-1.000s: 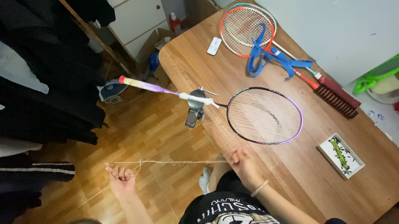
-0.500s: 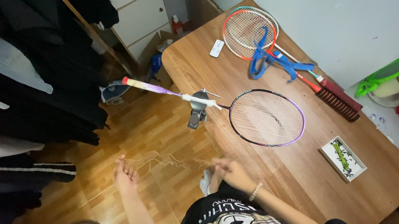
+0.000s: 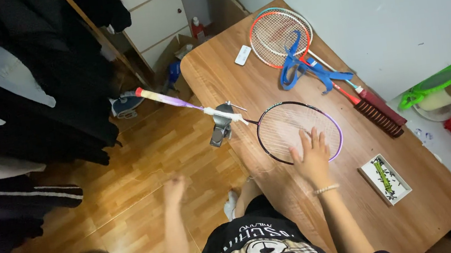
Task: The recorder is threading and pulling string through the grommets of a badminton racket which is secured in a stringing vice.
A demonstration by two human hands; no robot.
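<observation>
Pressing flat, open right hand point(image 3: 312, 158) on light, springy racket point(image 3: 299, 132) strings; stiff frame better gripped; left hand point(image 3: 174, 189) blurred, grip unclear.

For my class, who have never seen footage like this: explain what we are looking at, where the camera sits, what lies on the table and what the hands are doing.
There is no machine here, only a person filmed by a camera worn on the head, looking down past a black printed shirt. The right hand lies flat, fingers spread, on the strings of a purple-rimmed badminton racket, whose handle sticks out past the edge of the wooden table; a small metal clamp sits on its shaft. The left hand is blurred over the wooden floor; what it holds cannot be told. Farther back lie an orange-rimmed racket with a blue strap across it, and near the front a small white tray.
</observation>
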